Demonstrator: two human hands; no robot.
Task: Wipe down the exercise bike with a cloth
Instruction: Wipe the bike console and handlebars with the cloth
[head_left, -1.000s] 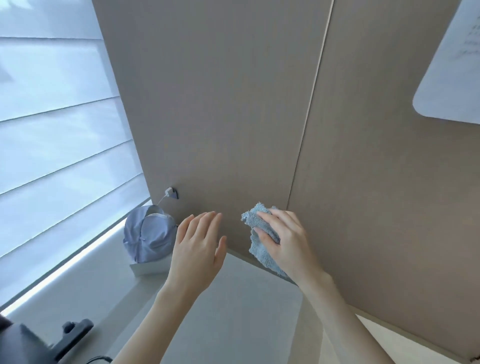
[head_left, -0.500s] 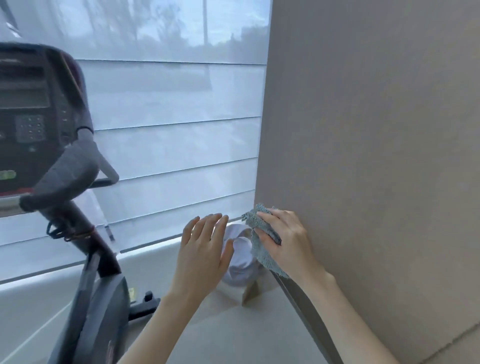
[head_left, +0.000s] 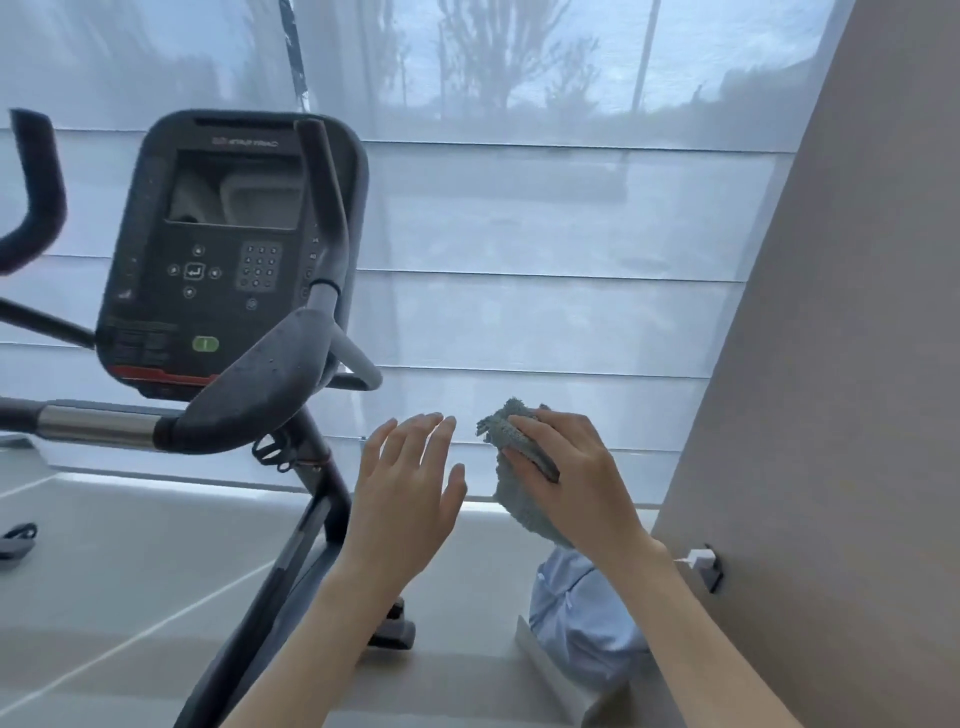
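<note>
My right hand (head_left: 576, 483) holds the cloth (head_left: 514, 499), a grey-blue fluffy rag bunched under my palm, with my fingers curled over its front and a tuft sticking up past my fingertips; it hangs in the air and touches nothing else. My left hand (head_left: 402, 499) is just beside it, spread flat with the fingers straight and the thumb out, holding nothing; the two hands are near each other but apart. The exercise bike (head_left: 319, 519) stands to my left, and neither hand nor the cloth touches it. Its dark console (head_left: 228, 249) faces me, with a screen at the top, a keypad and round buttons below, and a green button (head_left: 205, 343) near the bottom. In front of the console a dark padded armrest (head_left: 260, 384), speckled with small pale spots, joins a shiny metal bar (head_left: 96, 426) that runs off to the left. The bike's post slopes down from under the pad to the pale floor (head_left: 130, 571), passing behind my left forearm. Behind it all is a window covered by a sheer white blind (head_left: 519, 322), with bare trees dimly visible through the upper part. A beige wall (head_left: 831, 364) fills the right side, with a small white plug (head_left: 701, 561) low on it. Below my right wrist a pale blue bundle (head_left: 582, 623) sits in a white box (head_left: 545, 670) by that wall
</note>
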